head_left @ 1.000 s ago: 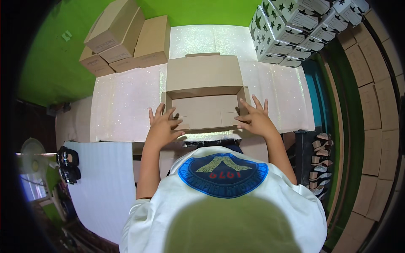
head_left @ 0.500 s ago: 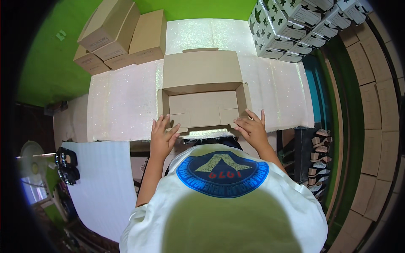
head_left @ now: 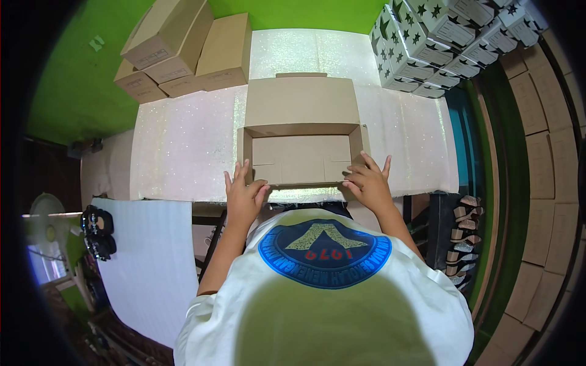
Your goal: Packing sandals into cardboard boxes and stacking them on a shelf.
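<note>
An open brown cardboard box point(head_left: 302, 155) lies on the white glittery table point(head_left: 183, 152), its lid flap folded back away from me. My left hand point(head_left: 243, 192) presses on the near wall of the box at its left corner. At the right corner of that same wall rests my right hand point(head_left: 368, 180), fingers spread. The inside of the box shows only bare cardboard.
Several closed brown boxes point(head_left: 183, 49) are stacked at the table's far left. Star-printed white boxes point(head_left: 445, 43) pile up at the far right. A white sheet point(head_left: 143, 256) and black sandals point(head_left: 97, 232) lie at the lower left. Shoes on a rack point(head_left: 464, 244) are at the right.
Both hands have slid back from the box's side walls toward me and now rest on its near wall. The box stays in place.
</note>
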A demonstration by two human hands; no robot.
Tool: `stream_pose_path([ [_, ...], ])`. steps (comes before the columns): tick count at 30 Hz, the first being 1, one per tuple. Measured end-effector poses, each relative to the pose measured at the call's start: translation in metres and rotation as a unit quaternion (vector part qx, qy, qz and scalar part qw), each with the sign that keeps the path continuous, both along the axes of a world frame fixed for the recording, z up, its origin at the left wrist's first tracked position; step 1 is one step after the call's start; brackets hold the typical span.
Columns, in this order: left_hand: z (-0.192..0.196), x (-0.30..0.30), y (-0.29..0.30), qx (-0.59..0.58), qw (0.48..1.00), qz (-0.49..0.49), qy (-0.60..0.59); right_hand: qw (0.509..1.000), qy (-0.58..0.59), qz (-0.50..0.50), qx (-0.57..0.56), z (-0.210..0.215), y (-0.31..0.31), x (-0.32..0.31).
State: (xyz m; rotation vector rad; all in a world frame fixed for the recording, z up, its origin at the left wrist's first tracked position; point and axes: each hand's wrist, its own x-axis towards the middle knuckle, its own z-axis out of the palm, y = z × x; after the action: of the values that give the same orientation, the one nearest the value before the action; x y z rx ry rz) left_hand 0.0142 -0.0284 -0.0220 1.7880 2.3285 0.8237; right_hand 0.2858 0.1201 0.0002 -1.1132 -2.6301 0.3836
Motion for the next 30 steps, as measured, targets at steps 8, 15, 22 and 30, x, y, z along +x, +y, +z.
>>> stream_pose_path([
  [8, 0.046, -0.012, 0.043, -0.133, 0.972, -0.164, 0.098, 0.990, -0.089, 0.114, -0.006, 0.015, 0.015, -0.020],
  [15, 0.013, -0.023, 0.056, -0.098, 0.965, -0.216, 0.107, 0.982, -0.095, 0.158, -0.034, 0.000, 0.032, -0.023],
  [22, 0.011, -0.024, 0.058, -0.106, 0.957, -0.220, 0.156, 0.986, -0.074, 0.144, -0.030, -0.005, 0.031, -0.025],
  [30, 0.013, -0.027, 0.058, -0.088, 0.961, -0.228, 0.131, 0.983, -0.088, 0.160, -0.014, -0.001, 0.032, -0.027],
])
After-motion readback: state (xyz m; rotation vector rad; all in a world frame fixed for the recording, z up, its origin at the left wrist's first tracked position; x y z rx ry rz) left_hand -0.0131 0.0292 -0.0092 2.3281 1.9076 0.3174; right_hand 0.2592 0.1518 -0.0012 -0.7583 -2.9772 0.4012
